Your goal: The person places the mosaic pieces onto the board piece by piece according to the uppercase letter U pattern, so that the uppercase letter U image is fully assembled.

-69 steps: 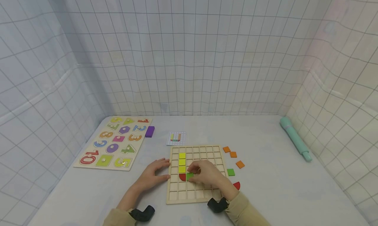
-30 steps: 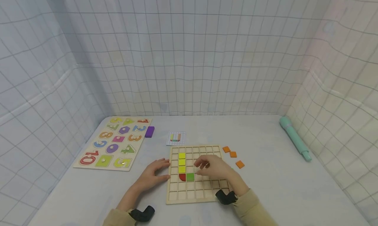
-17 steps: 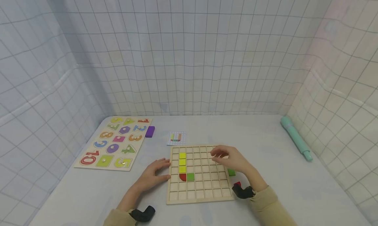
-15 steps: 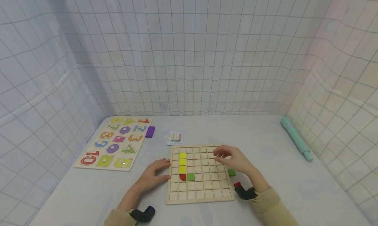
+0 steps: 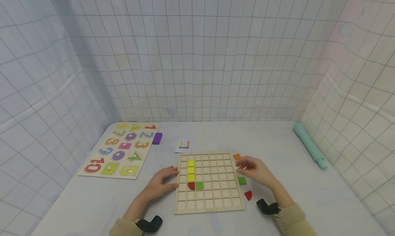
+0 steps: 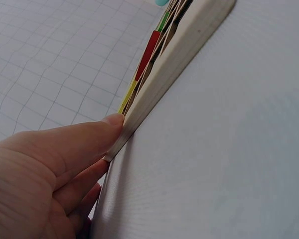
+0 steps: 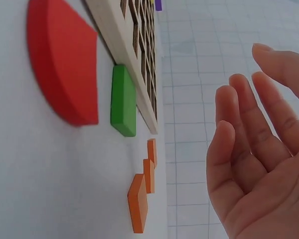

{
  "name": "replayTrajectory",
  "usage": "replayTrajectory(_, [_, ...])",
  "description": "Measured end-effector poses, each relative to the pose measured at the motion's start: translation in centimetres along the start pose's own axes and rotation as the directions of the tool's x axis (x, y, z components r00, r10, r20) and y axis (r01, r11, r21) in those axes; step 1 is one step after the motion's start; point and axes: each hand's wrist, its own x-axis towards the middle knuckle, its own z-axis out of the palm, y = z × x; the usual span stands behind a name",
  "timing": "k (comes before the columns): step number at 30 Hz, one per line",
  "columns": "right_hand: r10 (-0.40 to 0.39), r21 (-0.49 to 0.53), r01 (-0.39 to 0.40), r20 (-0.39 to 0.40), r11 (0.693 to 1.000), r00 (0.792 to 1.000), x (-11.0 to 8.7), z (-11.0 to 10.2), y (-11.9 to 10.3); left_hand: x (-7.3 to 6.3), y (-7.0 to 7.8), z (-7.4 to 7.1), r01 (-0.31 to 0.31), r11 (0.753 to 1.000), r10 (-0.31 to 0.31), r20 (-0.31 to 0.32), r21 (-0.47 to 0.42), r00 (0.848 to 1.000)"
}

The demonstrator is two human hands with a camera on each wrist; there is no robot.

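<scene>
Wooden grid board (image 5: 217,184) laid flat on table (image 5: 274,143), left edge touched by the left hand (image 5: 158,183), fingers extended, not wrapped round it. Right hand (image 5: 256,170) held just beside the board's right edge, fingers loosely bent, nothing gripped; three orange tiles (image 7: 148,175) near it. On the board, three yellow tiles (image 5: 191,170) are lined up in one column, with a red quarter-round (image 5: 191,186) set below and a green tile (image 5: 199,185) to its right. Loose green block (image 5: 242,180) and loose red wedge (image 5: 248,195) seen beside the right edge; pattern card (image 5: 184,145) placed beyond the far edge.

Head view: orange tiles (image 5: 237,156) mostly hidden | sleeves (image 5: 294,220) cut off
</scene>
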Motion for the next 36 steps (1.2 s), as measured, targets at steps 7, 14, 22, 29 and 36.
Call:
replayTrajectory(7, [0.028,-0.013,-0.027,0.015,1.0,1.0,-0.3,-0.3,1.0,0.0,-0.1,0.1,-0.004,1.0,0.004,0.0,-0.001,1.0])
replayTrajectory(14, [0.027,0.003,-0.027,0.048,1.0,0.998,-0.5,-0.5,2.2,0.0,0.1,0.0,-0.012,1.0,0.012,0.002,0.007,1.0])
replayTrajectory(22, [0.045,0.018,-0.046,0.077,0.999,0.996,-0.9,-0.4,2.5,0.0,0.1,0.0,-0.021,1.0,0.021,0.003,0.006,1.0])
replayTrajectory(29, [0.05,0.033,-0.054,0.107,0.998,0.993,-1.0,-0.4,3.0,0.0,0.0,0.0,-0.019,1.0,0.019,0.003,0.01,1.0])
replayTrajectory(36, [0.087,0.032,-0.092,0.136,0.995,0.987,-1.1,-0.4,3.0,0.0,0.1,-0.1,-0.002,1.0,0.002,0.003,0.015,1.0])
